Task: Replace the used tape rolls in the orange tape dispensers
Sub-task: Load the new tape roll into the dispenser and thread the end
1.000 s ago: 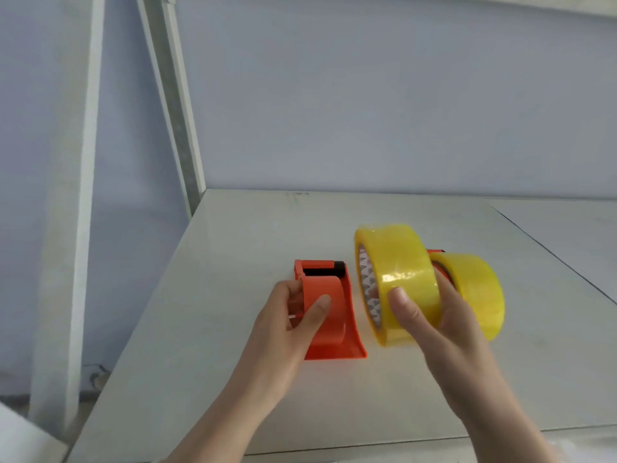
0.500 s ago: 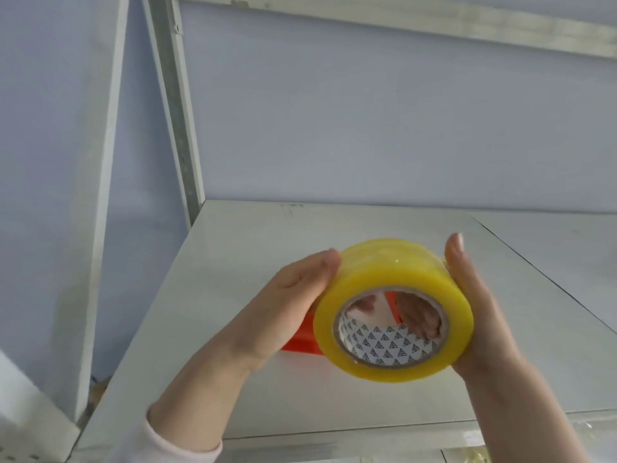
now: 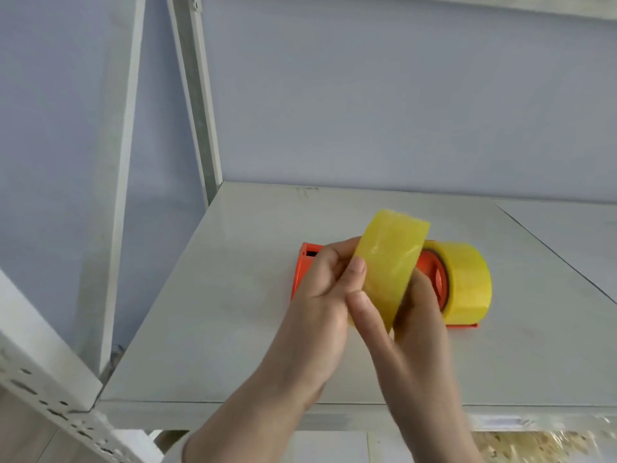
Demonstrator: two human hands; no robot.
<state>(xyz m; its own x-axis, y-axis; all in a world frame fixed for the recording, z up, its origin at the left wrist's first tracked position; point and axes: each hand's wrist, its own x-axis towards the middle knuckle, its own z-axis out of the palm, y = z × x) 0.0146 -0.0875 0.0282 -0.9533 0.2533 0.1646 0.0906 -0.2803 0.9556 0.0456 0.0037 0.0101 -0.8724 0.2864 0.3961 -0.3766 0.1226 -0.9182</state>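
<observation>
Head camera: a person holds a yellow tape roll [image 3: 390,262] on edge above a grey shelf [image 3: 217,312]. The left grip [image 3: 320,295] curls round its near rim and the right grip [image 3: 414,315] clasps it from below and behind, so both grasp the same roll. It looks light and rigid, on a stiff core, with a glossy outer wrap that is likely slick. The surest hold is probably across the width, thumb on one flat face and fingers on the other, or through the core hole. Count: two yellow rolls, this one in the air and a second roll [image 3: 470,282] mounted on the right orange dispenser [image 3: 434,279]. There are also two dispensers, the left orange dispenser [image 3: 302,265] mostly hidden behind the left grip, so whether it is loaded cannot be told.
</observation>
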